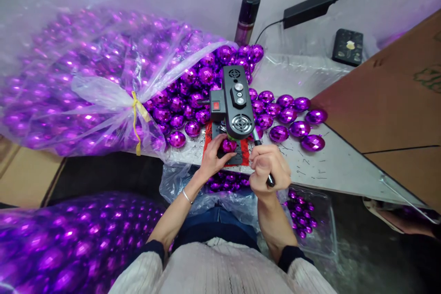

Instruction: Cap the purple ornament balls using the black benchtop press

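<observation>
A black hand-lever press (pixel 239 101) with a red switch stands on the white table. Under its head, my left hand (pixel 214 158) pinches a shiny purple faceted ball (pixel 228 145) between thumb and fingers. My right hand (pixel 270 170) is wrapped around the press's black-gripped lever handle (pixel 270 180), to the right of the head. Red tape (pixel 245 155) edges the base of the press. Loose purple balls (pixel 206 76) are heaped behind and left of the press, and several more (pixel 288 115) lie to its right.
A big clear bag of purple balls (pixel 96 78) fills the left of the table (pixel 303 165). Behind stand a dark bottle (pixel 247 18), a power adapter (pixel 306 10) and a black box (pixel 347 47). Cardboard (pixel 389 96) leans at right. A clear bin (pixel 329 234) sits below.
</observation>
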The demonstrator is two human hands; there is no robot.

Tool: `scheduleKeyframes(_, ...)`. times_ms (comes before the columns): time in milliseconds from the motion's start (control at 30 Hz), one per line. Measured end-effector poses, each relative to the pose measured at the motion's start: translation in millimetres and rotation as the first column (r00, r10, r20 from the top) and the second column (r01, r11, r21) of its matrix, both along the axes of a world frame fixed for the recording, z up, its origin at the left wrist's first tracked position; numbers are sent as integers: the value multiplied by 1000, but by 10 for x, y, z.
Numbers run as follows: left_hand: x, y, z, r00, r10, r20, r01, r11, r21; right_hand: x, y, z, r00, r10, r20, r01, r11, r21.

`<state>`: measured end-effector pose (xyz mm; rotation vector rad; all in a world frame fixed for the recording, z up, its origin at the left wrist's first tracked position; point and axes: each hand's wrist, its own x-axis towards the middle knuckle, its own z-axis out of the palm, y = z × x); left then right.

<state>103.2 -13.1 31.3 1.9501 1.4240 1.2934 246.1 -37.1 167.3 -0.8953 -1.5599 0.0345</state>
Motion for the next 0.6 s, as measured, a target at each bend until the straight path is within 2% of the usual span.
scheduleKeyframes(167,19,16,-14,999,24,21,-25,1000,1,23,-14,-93,1000,17,-12,-17,1000,4)
scheduleKeyframes(433,16,12,-27,999,30,28,-30,999,-13,40,55,-539,999,49,-12,-47,990,129)
scheduleKeyframes(600,17,14,-29,999,22,31,-22,1000,7,3,103,-680,997,54,-62,-41,982,183)
